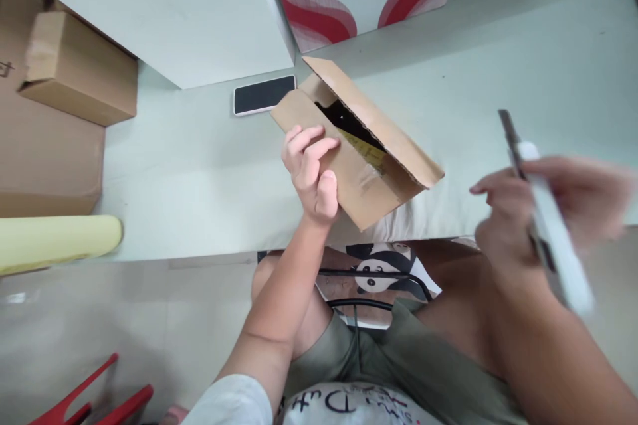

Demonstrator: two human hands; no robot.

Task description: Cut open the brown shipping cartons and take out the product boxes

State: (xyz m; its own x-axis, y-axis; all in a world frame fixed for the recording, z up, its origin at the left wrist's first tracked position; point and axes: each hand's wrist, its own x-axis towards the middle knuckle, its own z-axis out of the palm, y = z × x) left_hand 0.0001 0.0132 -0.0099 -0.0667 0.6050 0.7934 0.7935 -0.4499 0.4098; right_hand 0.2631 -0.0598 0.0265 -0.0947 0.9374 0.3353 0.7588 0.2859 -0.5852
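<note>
the left hand grips the part-open carton; the right hand is wrapped around a cutter. opening seems in hand; next calls for raising the flap.

Homelike room, cloth-covered table

1 table with a pale grey-green surface spans the view above a light, glossy tiled floor. A white boxy unit and 1 red-and-white purified-water carton stand along its far side. Brown cardboard cartons fill the left; red furniture legs show lower left. Soft light glints off the floor.
</note>
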